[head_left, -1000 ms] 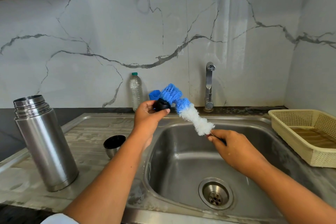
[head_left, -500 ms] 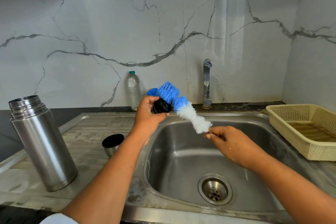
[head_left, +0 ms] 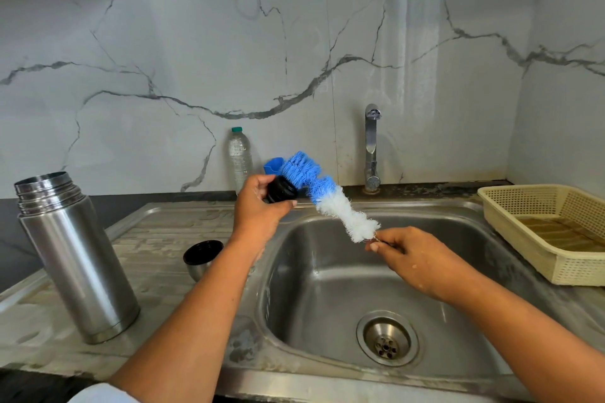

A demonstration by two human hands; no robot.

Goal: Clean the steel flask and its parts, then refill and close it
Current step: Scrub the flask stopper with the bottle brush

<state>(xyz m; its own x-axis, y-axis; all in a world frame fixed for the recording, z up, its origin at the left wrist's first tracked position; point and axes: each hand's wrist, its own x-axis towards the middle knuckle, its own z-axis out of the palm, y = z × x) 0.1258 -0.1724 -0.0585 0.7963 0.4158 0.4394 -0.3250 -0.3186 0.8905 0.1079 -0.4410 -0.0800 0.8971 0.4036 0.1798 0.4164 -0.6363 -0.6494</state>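
The steel flask (head_left: 78, 258) stands upright and uncapped on the drainboard at the left. Its steel cup lid (head_left: 202, 257) with a black inside sits on the drainboard beside the sink. My left hand (head_left: 258, 213) holds the flask's black stopper (head_left: 281, 189) above the sink's back left corner. My right hand (head_left: 415, 258) pinches the wire handle of a bottle brush (head_left: 327, 198) with blue and white bristles. The brush's blue tip is bent against the stopper.
The steel sink (head_left: 327, 285) with its drain (head_left: 387, 339) lies below both hands. A tap (head_left: 372, 147) stands at the back. A plastic water bottle (head_left: 240, 159) and a small blue cup (head_left: 273, 165) stand by the wall. A cream plastic basket (head_left: 543, 232) sits at the right.
The brush's blue tip has slid across the stopper and bent more over it. Both hands have stayed above the sink with the same holds.
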